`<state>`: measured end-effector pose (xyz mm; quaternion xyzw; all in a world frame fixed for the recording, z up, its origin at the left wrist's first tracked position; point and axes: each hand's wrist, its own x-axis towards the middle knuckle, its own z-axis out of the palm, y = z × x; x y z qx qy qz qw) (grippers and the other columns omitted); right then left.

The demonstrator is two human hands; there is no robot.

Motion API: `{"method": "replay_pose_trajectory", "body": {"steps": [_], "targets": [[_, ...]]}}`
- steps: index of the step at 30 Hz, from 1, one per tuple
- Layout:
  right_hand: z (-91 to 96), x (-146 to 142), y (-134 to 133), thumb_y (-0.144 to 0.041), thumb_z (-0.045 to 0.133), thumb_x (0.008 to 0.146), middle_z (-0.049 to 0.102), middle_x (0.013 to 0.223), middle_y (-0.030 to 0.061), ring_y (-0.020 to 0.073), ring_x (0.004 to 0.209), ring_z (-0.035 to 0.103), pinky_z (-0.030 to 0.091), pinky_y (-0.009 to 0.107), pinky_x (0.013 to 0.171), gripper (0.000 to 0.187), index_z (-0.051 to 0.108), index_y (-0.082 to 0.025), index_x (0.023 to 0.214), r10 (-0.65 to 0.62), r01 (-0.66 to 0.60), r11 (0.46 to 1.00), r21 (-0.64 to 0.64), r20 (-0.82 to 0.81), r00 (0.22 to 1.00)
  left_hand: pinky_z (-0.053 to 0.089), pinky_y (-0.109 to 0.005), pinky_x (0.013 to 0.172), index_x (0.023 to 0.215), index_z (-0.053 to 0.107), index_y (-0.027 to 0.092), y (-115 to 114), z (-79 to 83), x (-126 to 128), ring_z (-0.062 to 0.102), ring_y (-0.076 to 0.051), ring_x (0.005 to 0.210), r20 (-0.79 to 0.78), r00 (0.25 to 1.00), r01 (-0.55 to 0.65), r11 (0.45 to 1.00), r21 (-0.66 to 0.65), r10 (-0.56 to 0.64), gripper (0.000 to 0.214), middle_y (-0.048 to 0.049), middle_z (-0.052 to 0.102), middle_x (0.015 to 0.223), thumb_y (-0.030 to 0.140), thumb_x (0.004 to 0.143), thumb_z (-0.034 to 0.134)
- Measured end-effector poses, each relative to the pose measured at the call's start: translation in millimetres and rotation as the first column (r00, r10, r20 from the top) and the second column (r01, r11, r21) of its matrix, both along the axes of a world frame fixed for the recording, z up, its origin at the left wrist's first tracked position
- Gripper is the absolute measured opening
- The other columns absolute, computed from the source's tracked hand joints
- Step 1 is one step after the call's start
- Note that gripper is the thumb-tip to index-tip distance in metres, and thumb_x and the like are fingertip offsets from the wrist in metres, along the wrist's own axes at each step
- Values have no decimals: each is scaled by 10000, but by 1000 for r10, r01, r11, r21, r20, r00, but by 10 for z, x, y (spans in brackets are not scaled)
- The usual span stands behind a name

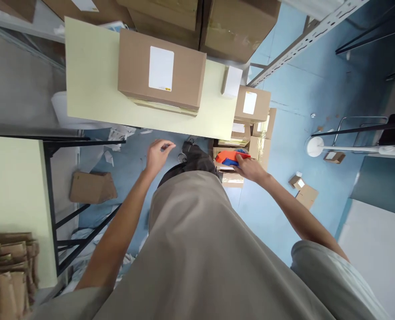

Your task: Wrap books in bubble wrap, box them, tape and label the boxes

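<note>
My right hand [247, 168] is wrapped around the handle of an orange and blue tape dispenser [227, 157], held to the right of my body. Beneath the dispenser, partly covered by it, are stacked cardboard boxes on the floor. My left hand [158, 155] hovers in the air left of my legs, its fingers curled in toward the thumb, and nothing shows in it. Ahead of both hands, a closed cardboard box [180, 80] with a white label [161, 68] lies on a pale yellow table [94, 84]. Neither hand touches that box.
A small white box [232, 81] stands at the table's right end. Labelled cartons [252, 104] are stacked beside it, near a perforated metal post [284, 53]. Larger boxes [239, 29] sit behind. Left is another table [14, 186] with flattened cardboard [9, 266]; a carton [92, 187] lies on the floor.
</note>
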<state>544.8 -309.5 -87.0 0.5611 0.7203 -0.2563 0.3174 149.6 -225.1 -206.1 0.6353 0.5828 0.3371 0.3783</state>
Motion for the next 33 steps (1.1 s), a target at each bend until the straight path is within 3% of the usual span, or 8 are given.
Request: {"method": "replay_pose_trajectory", "body": {"steps": [6,9,12,18,23,28,31,33], "targets": [[-384,48,532,-498,228,1155,754,1209,312,440,1061,738,481,408,796,598,346,-18,1492,-136,127,980,152,48,990,550,-307,832,1070,769,202,606,-363,308,698,-185,816,66,994,-80,991,-111,87,237,-43,781,912,286,856,830],[-570,67,782,-501,245,1147,742,1240,321,441,1073,730,487,425,821,610,344,-16,1506,-192,179,965,190,49,980,541,-300,823,988,768,189,856,-476,453,692,-181,798,90,989,-106,987,-118,117,157,-41,778,881,241,847,811],[-736,107,930,-532,272,1139,733,1264,316,432,1078,725,490,431,844,635,352,-26,1515,-238,225,948,224,35,971,539,-304,834,879,771,189,1012,-560,532,692,-186,815,99,988,-114,991,-75,121,72,-52,793,910,261,883,765],[-993,146,1067,-531,286,1134,737,1215,287,403,1031,719,483,419,839,620,410,-28,1475,-298,292,904,312,-29,954,527,-294,855,944,793,192,1194,-668,656,708,-191,864,109,984,-139,990,-21,141,104,-55,807,966,270,914,732],[-1071,126,1187,-471,267,1139,732,1127,304,385,975,698,479,430,840,606,407,23,1460,-288,287,891,352,-50,956,522,-286,901,1003,789,187,1230,-749,743,708,-198,936,167,962,-215,977,-13,214,144,-68,794,1027,310,954,731],[-1012,83,1224,-458,224,1154,720,1125,331,396,996,693,491,471,873,633,347,53,1506,-261,232,910,344,40,965,546,-326,979,1011,789,191,1143,-710,853,718,-224,997,157,933,-327,945,-9,324,156,-95,799,1070,333,963,743],[-935,2,1189,-447,219,1158,719,1106,331,397,1005,696,489,511,923,648,329,73,1528,-236,202,916,346,57,970,554,-358,1051,1050,766,185,1157,-672,924,728,-234,1092,145,885,-436,897,-79,443,174,-113,786,1115,334,962,745],[-887,-72,1156,-446,240,1159,723,1099,312,390,1021,703,496,495,926,638,352,65,1524,-243,215,913,346,39,969,555,-396,1102,1178,728,184,1187,-660,954,715,-248,1205,191,835,-476,852,-219,515,286,-142,752,1236,379,968,745]]}}
